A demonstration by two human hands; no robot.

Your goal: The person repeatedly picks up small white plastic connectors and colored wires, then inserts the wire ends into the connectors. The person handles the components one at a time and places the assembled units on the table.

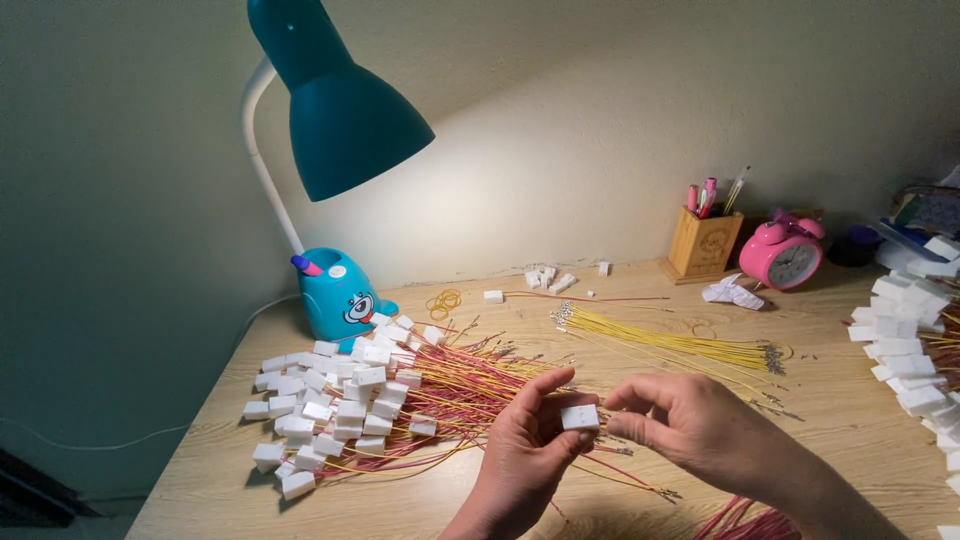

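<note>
Wooden desk (860,420) under teal lamp (340,110); big heap of white connectors with red and yellow wires (350,405) left of centre; second connector pile (915,345) at right edge; yellow wire bundle (680,345) mid-desk; pink alarm clock (785,255) beside wooden pen holder (705,245) at back. 2 hands close together above near edge: left hand (525,450) pinches small white connector (580,417) between thumb and fingers; right hand (690,420) fingertips pinched just beside connector's right side, wire end there too small to make out
</note>
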